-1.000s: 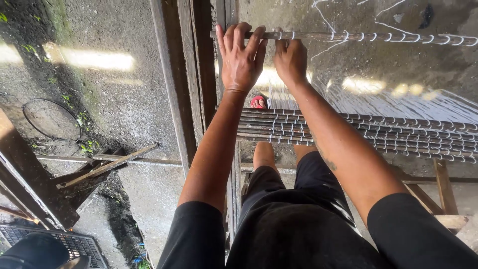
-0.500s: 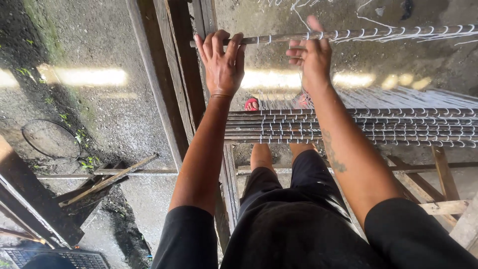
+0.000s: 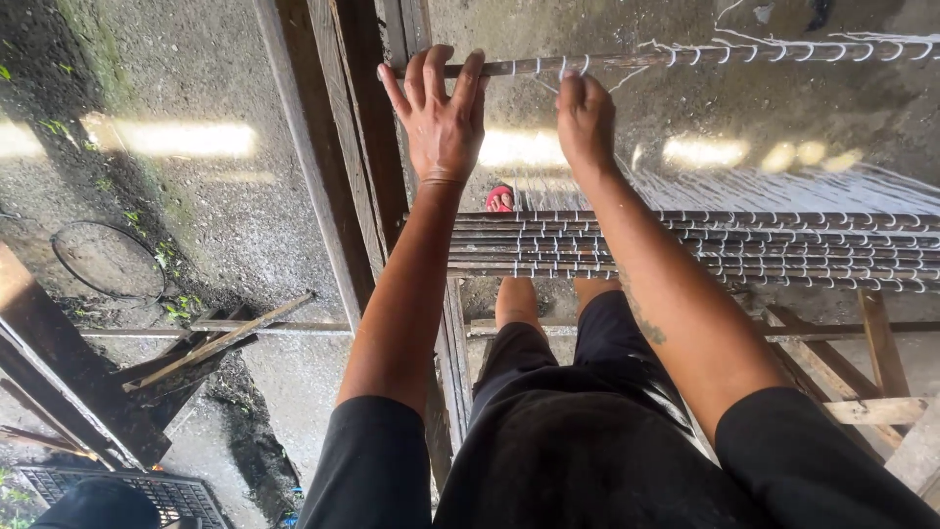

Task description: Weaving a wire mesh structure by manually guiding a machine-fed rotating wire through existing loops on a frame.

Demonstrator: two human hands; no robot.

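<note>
My left hand (image 3: 443, 116) lies flat over the left end of a long steel bar (image 3: 627, 61), fingers spread and draped on it. My right hand (image 3: 585, 118) is closed around thin white tie wire (image 3: 576, 71) on the same bar, just right of the left hand. Further wire loops hang along the bar (image 3: 783, 49) toward the right. Below my arms lies a bundle of steel bars with stirrup rings (image 3: 705, 250). My legs in dark shorts stand beneath it.
Dark wooden posts (image 3: 338, 176) run up the left of the bars. A wooden trestle (image 3: 862, 362) supports the bundle at right. A red sandal (image 3: 499, 199), a wire ring (image 3: 108, 260), loose sticks (image 3: 215, 338) and a grate (image 3: 59, 485) lie on the wet concrete.
The view has shifted slightly. My left hand has stayed on the bar's end while my right hand has moved left along the bar and closed on the wire.
</note>
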